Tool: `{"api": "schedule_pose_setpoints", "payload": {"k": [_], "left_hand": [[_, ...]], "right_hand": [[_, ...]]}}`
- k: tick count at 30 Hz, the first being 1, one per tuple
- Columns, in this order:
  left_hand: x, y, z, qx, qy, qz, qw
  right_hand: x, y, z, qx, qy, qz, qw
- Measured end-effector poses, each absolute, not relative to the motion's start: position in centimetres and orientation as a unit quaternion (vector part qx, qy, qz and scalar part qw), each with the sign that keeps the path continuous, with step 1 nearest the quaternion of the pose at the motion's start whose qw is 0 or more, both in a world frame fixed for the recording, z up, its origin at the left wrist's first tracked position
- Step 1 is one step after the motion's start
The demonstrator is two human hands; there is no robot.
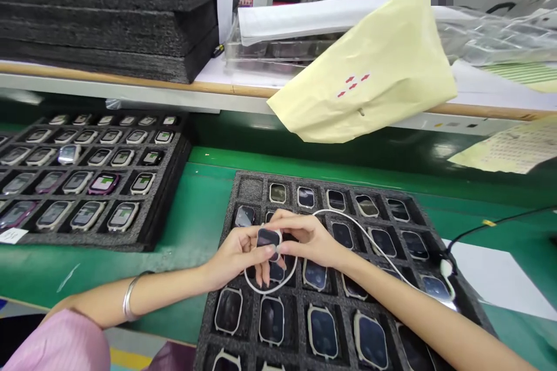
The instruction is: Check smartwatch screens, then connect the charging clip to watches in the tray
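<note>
Watch body (pixel 268 238) pinched between both hands' fingers (pixel 273 249) above foam tray (pixel 250 185), white cable (pixel 374 243) looped beneath.

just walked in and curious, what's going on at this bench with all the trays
A person holds one small dark watch in both hands, left hand and right hand, above a foam tray of similar watches. A white cable loops around under the hands. A second tray of watches sits to the left on the green belt.
</note>
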State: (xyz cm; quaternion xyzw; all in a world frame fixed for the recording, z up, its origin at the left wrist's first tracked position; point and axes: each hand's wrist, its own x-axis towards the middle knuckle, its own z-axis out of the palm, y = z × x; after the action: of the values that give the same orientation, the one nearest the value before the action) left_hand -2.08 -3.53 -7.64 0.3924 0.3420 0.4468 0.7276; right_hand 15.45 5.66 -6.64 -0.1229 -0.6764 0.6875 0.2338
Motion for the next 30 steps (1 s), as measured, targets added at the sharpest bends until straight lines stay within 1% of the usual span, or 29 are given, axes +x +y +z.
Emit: {"api": "schedule_pose_setpoints", "payload": {"k": [4,7,9,15,19,21,25,30], "left_hand": [[-1.6,-3.6,-7.6,0.419,0.415,0.470,0.656],[-1.5,-3.9,-7.6,0.454,0.458,0.466,0.605],[-1.6,-4.2,-7.5,0.465,0.474,0.458,0.591],[-1.7,-4.2,-7.8,0.463,0.455,0.439,0.621],[-1.9,-4.2,-8.1,0.465,0.437,0.448,0.626],[-2.0,-4.2,-8.1,0.472,0.443,0.447,0.617],[-2.1,-4.3,-7.8,0.506,0.450,0.428,0.599],[-1.9,-4.2,-7.9,0.480,0.460,0.422,0.616]], "right_hand": [[15.2,5.3,-6.8,-0.172,-0.672,0.675,0.252],[15.0,4.6,-6.8,-0.191,-0.707,0.637,0.240],[14.9,4.2,-6.6,-0.194,-0.724,0.620,0.232],[14.9,3.7,-5.7,-0.180,-0.707,0.654,0.202],[14.9,3.6,-5.9,-0.179,-0.685,0.677,0.202],[14.8,3.5,-6.1,-0.187,-0.702,0.656,0.202],[14.9,3.5,-6.4,-0.204,-0.766,0.577,0.195],[14.9,3.3,-6.8,-0.192,-0.751,0.601,0.197]]}}
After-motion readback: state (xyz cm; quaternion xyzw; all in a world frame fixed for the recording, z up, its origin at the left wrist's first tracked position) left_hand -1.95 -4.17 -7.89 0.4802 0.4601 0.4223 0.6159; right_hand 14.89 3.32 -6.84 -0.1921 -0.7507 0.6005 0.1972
